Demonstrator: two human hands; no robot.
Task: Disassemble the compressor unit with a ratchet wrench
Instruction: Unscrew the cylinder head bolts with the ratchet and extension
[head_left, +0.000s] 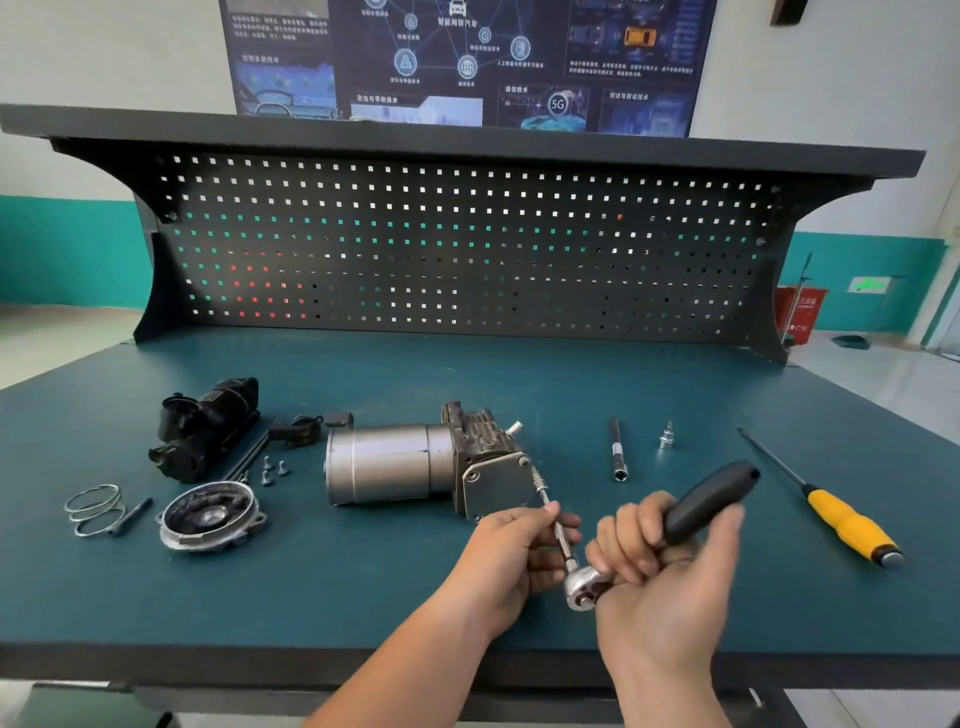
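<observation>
The compressor unit (415, 460), a silver motor cylinder with a dark cast head and a grey end plate, lies on its side mid-bench. A ratchet wrench (701, 501) with a black handle and chrome head (584, 584) carries a thin extension bar (545, 499) that reaches up to a bolt at the end plate's upper right corner. My left hand (511, 551) pinches the extension bar near its middle. My right hand (665, 571) grips the wrench handle just above the head.
On the green bench (363, 597), removed parts lie at the left: a black housing (208, 426), a round cover (210, 514), a coil spring (96, 509), small bolts (272, 470). A spare extension (617, 449), a socket (666, 436) and a yellow-handled screwdriver (841, 519) lie right. A pegboard (467, 244) stands behind.
</observation>
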